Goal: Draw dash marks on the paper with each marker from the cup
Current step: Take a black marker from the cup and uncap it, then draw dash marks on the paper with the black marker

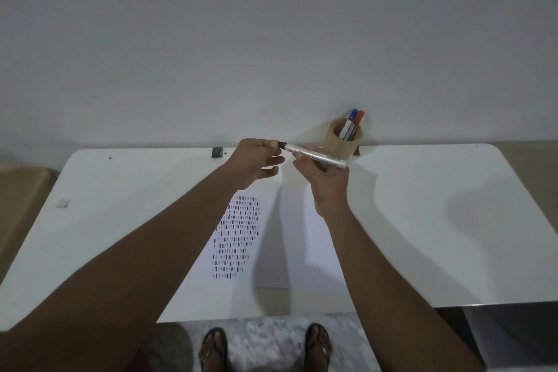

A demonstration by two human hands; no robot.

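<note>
Right grip [327, 178] around marker [317, 155], left grip [259, 160] pinching cap [282, 145].

The paper [271, 238] lies mid-surface [422, 220]; the cup [342, 142], holding markers [351, 125], stands behind it at the wall.

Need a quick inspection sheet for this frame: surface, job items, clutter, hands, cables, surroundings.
Surface: white table, arm shadows across it.
Job's things: paper bearing rows of blue and red dashes; cardboard cup at the table's far edge with a blue-capped marker and a red-capped marker.
Clutter: small dark object at the far edge; small smudge left.
Hands: right hand holds black marker; left hand grips its cap end.
Cables: nothing seen.
Surroundings: plain wall, sandalled feet below.
</note>
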